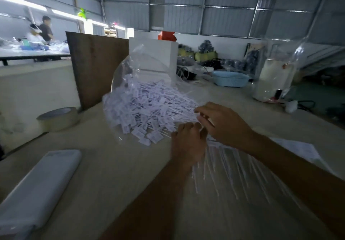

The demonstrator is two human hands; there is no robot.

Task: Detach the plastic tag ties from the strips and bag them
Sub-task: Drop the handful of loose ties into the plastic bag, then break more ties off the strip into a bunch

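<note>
No text could be read; faint printed marks were seen on the white tag ties [149, 107] in the clear bag [128, 68] and on a paper sheet [298, 149] — all too blurred to be made out.

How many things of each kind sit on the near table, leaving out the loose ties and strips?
Clear bag: 1
Tape roll: 1
Blue basin: 1
White wrapped pack: 1
Paper sheet: 1
Total: 5

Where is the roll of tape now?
The roll of tape lies on the table's left edge, beside the brown board, left of the bag of ties.
</note>
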